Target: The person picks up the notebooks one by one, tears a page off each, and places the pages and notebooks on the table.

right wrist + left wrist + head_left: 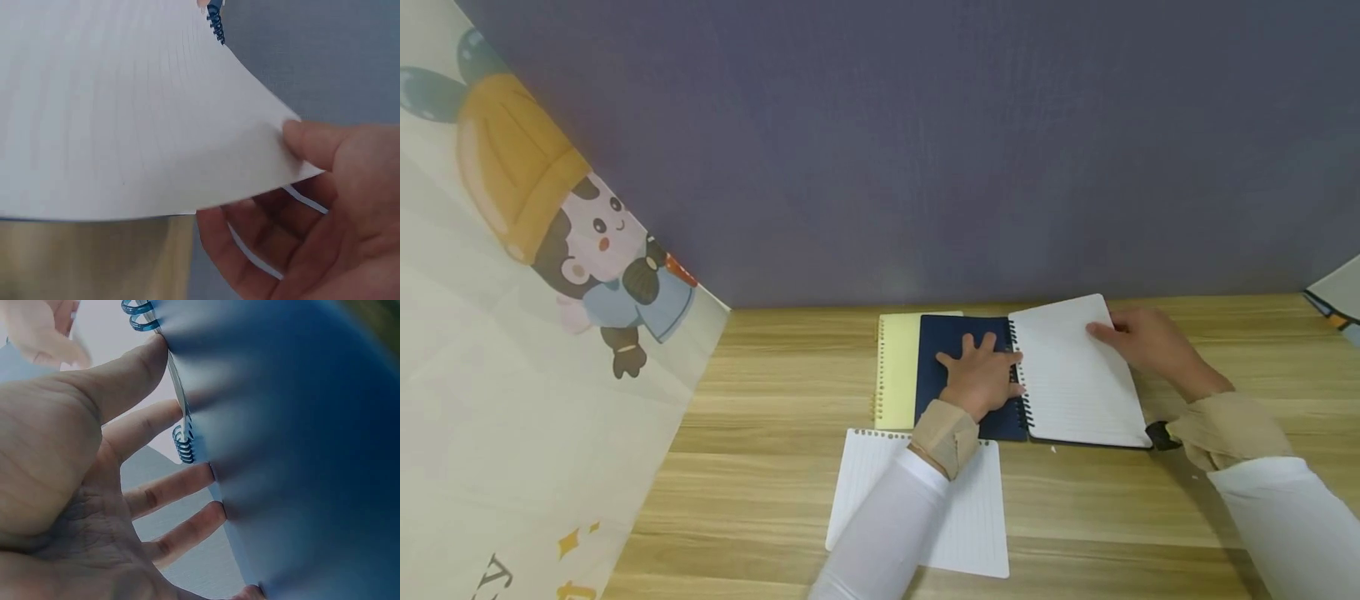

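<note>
A spiral notebook lies spread on the table, its dark blue cover [929,379] folded to the left and its white lined page [1071,383] on the right. Fingers spread, my left hand [979,377] presses on the cover beside the black spiral binding [1024,408]. In the left wrist view the fingertips touch the blue cover [306,456], with the thumb near the coil loops [184,447]. My right hand [1150,346] pinches the far right corner of the page. Up close, the right wrist view has the page [137,125] bowed upward, thumb on top and fingers beneath.
A yellow spiral notebook [896,371] sits partly under the blue cover. Nearer me, a loose white lined sheet [973,525] with a torn-hole edge lies below my left forearm. Small paper scraps [1053,449] dot the wooden table [752,467]. A grey-blue panel [925,167] stands behind.
</note>
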A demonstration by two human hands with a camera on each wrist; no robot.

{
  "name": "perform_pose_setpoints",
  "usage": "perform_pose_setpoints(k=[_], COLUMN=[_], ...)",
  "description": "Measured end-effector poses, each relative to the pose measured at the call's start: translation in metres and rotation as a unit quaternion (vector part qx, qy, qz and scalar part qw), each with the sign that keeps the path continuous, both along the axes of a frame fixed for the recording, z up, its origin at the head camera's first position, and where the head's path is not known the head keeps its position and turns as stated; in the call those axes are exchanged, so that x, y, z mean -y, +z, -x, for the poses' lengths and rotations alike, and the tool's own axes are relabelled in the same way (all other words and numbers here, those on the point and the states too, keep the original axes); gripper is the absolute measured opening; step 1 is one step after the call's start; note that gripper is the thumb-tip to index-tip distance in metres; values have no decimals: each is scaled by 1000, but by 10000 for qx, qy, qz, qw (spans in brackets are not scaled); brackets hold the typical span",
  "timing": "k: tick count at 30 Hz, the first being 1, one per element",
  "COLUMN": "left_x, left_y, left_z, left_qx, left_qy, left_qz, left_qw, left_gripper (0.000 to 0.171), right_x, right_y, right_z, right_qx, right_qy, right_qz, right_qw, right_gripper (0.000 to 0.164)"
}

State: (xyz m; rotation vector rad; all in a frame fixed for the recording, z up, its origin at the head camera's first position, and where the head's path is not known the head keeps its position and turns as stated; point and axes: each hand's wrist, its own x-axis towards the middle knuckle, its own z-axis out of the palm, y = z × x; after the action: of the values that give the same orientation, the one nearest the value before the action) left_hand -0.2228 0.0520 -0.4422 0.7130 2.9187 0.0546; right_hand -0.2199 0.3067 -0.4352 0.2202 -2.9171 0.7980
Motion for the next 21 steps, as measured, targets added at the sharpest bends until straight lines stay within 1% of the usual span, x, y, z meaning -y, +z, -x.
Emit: perform_pose_setpoints(k=[3,5,9,11,16,18,21], left_x=[1,1,0,0,0,1,1], left_y=[0,0,0,0,2,3,3], left_z=[0,0,1,0,0,0,0], left_qx=[19,16,52,50,44,62,108], left_qy=[12,5,-13,-18,-10,6,29], left_qz=[-5,5,29,16,-11,-5,-22], left_qw=[10000,10000,10000,10000,10000,10000,9999], left_gripper=[55,55,55,55,55,55,55], right_x=[-4,-5,-5,-6,-7,-9,-12], right_y=[-5,-7,-8,-9,-17,-22,-27], right_z=[-6,-10,-15,-18,-22,-22,-22], right_qx=[53,68,69,-4,-75,52,443], right_qy=[1,-86,-317,-398,-528,-504,-383], right_qz=[73,76,132,169,251,288,340], right_qw=[10000,9999,9994,9991,9983,9983,9977], right_gripper=[42,41,49,51,40,41,42])
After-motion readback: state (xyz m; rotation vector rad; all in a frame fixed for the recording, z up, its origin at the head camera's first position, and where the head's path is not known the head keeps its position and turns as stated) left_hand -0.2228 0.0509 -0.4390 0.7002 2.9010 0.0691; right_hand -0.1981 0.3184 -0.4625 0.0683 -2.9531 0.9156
